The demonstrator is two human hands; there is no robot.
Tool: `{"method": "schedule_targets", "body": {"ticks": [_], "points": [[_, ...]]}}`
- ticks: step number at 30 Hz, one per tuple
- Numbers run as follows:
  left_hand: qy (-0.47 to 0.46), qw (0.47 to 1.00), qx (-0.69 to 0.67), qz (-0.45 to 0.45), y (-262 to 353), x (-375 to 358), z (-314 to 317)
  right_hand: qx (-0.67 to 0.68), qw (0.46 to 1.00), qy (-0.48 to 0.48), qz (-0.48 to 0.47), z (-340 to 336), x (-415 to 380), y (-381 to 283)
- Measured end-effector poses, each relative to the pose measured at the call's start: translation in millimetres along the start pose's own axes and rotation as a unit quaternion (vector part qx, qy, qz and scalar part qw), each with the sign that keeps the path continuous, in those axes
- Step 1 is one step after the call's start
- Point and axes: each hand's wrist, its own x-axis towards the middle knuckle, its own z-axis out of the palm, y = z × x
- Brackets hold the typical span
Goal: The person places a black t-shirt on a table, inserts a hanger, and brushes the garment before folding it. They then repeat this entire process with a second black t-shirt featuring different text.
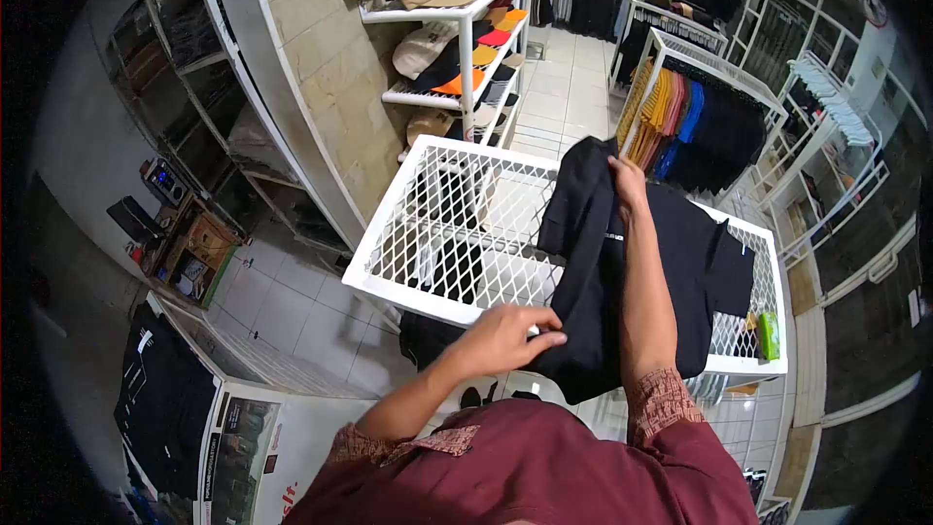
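A black shirt (671, 262) with a small line of white print lies partly folded over a white mesh-topped table (389, 284). Its left part is lifted into a loose fold, and its lower edge hangs over the near side. At the far end of that fold, my right hand (630, 185) pinches the fabric, the forearm reaching across the shirt. My left hand (505, 335) is over the table's near edge, thumb and forefinger apart, fingertips right at the shirt's lower left edge.
A green packet (769, 335) sits at the table's right corner. Beyond the table stand a white shelf of caps (466, 15) and racks of hanging clothes (680, 117). To the left are a wall post and a cabinet with a black garment (165, 408).
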Motion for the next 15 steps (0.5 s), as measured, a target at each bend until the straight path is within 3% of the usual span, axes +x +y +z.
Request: {"method": "schedule_targets", "body": {"ticks": [1, 4, 6, 7, 9, 11, 13, 15], "points": [[0.008, 1.0, -0.009, 0.02, -6.2, 17.3, -2.2, -0.003, 1.0, 0.007, 0.026, -22.5, 18.0, 24.8], [0.093, 0.995, 0.008, -0.047, -21.2, 93.9, -13.7, -0.05, 0.998, 0.04, 0.005, -48.5, 19.2, 62.8], [0.207, 0.974, 0.09, -0.01, -59.2, 152.9, -9.2, -0.112, 0.991, 0.07, -0.028, -50.4, 3.3, 66.2], [0.22, 0.959, 0.176, -0.031, -73.5, 174.0, -4.7, -0.114, 0.993, 0.032, -0.021, -40.7, -31.5, 31.8], [0.222, 0.933, 0.266, -0.101, -111.5, 211.0, 15.7, -0.214, 0.966, 0.084, -0.12, -42.4, -31.1, 44.7], [0.13, 0.944, 0.279, -0.121, -112.5, 222.8, 18.0, -0.304, 0.93, 0.112, -0.17, -35.8, -48.4, 28.4], [0.187, 0.951, 0.246, -0.028, -129.2, 229.8, 29.0, -0.344, 0.912, 0.116, -0.19, -31.3, -57.4, 21.2], [0.192, 0.949, 0.246, -0.049, -124.1, 230.1, 32.1, -0.344, 0.915, 0.115, -0.175, -30.0, -59.1, 17.2]]}}
